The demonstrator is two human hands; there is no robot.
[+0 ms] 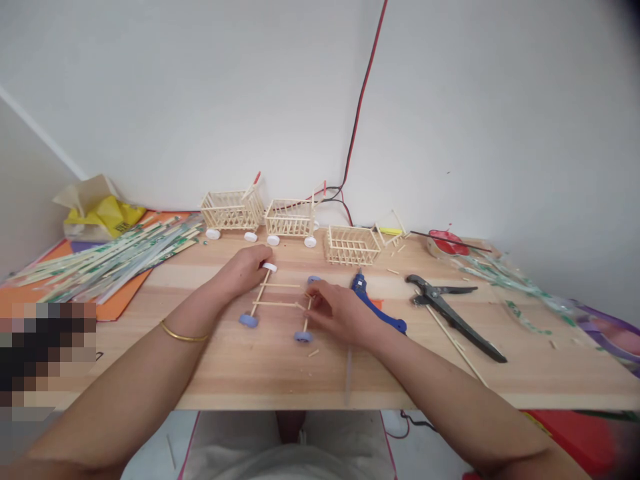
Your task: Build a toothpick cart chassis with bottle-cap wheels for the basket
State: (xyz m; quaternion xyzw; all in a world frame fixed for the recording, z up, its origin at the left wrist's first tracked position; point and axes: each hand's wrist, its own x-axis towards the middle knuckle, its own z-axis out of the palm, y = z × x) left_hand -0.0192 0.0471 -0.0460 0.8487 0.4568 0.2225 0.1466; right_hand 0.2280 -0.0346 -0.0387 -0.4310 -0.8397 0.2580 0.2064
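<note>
Showed a wheeled frame (273, 304) of thin sticks standing on the wooden tabletop (220, 387), directly between both hands. Included in the wheeled frame a left axle (260, 292), a right axle (306, 323) and two crossbars (281, 286) from one toward the other. Bore a white wheel (270, 267) at the frame's far left corner and blue wheels (249, 321) at the other three. Had the left hand (246, 270) at that far left corner, fingers curled and clamped on the white wheel. Had the right hand (343, 310) at the frame's right side, thumb and fingers bent about the right axle near the crossbar ends; could not tell, behind the fingers, whether pinched together or slightly apart.

Displayed beyond the frame two stick carts (233, 212) on white wheels, with red on the handles, and, beyond it to the right, a wheelless basket (353, 247). Presented just right of the frame a blue glue gun (387, 319), partly behind the right forearm, and farther right dark-handled cutters (457, 321) across loose sticks (455, 340). Exhibited well left of the frame a green-marked stick bundle (135, 253) on an orange sheet (125, 297), with a yellow packet (113, 217) behind.
</note>
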